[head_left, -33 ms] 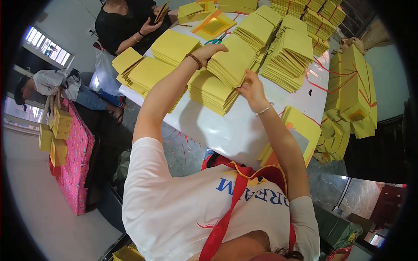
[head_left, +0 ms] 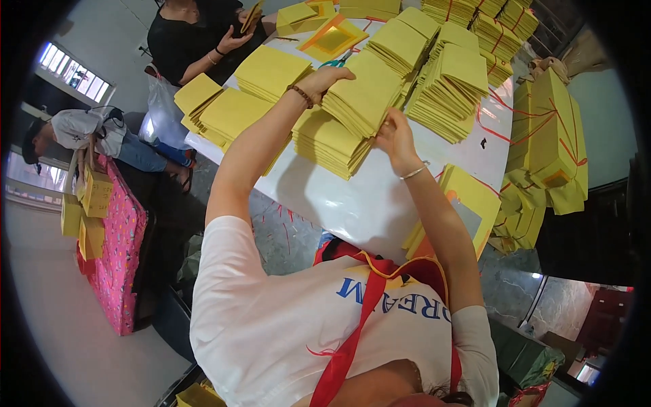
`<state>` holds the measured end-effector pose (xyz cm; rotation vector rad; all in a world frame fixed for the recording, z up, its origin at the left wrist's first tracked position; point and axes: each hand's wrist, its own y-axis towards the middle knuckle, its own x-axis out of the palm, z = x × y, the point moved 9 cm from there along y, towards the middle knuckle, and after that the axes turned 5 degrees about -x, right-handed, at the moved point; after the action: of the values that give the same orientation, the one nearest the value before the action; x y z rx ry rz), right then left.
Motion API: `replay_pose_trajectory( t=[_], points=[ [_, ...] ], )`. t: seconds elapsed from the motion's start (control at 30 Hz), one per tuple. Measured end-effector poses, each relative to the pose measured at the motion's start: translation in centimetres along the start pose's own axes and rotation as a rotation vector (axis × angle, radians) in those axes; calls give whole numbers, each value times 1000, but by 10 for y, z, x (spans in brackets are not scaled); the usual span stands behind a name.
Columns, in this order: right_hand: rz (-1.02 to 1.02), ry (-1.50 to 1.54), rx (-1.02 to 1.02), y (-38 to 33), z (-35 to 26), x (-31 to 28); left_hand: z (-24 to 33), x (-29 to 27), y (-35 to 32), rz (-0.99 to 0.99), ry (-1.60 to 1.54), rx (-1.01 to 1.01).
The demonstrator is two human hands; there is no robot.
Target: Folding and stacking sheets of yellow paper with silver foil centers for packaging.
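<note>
A thick bundle of yellow folded papers (head_left: 364, 95) rests tilted on a lower stack of the same papers (head_left: 331, 144) at the middle of the table. My left hand (head_left: 327, 83) grips its far left side, thumb lying over the top sheet. At the bundle's near right corner, my right hand (head_left: 395, 138) pinches the edge; its fingertips are partly hidden. Just beyond my left hand lies a pair of scissors with teal handles (head_left: 336, 62). Further stacks of yellow folded papers stand to the left (head_left: 274, 71) and right (head_left: 447, 88).
The white table (head_left: 332, 207) carries a yellow sheet with a grey panel (head_left: 462, 211) at its near right. Red-tied yellow bundles (head_left: 553, 136) are piled beyond the right edge. A person in black (head_left: 180, 44) sits across at the far left; another (head_left: 102, 132) is by a pink-covered surface (head_left: 119, 271).
My right hand has shifted slightly up and inward against the bundle's corner, and its fingers have drawn together. My left hand stays in place.
</note>
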<state>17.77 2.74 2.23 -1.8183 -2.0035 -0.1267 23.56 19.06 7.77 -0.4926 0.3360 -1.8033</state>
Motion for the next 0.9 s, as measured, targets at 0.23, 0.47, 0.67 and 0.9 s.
replay_pose_trajectory(
  t=[0.23, 0.47, 0.67, 0.9],
  points=[
    [-260, 462, -78, -8, -53, -10, 33, 89, -90, 71, 223, 692],
    [-608, 620, -110, -30, -76, -15, 31, 153, -154, 250, 461, 923],
    [-633, 484, -274, -55, -89, -42, 30, 174, -173, 211, 558, 968],
    [-742, 452, -409, -82, -106, -45, 31, 200, -203, 264, 739, 1121]
  ],
)
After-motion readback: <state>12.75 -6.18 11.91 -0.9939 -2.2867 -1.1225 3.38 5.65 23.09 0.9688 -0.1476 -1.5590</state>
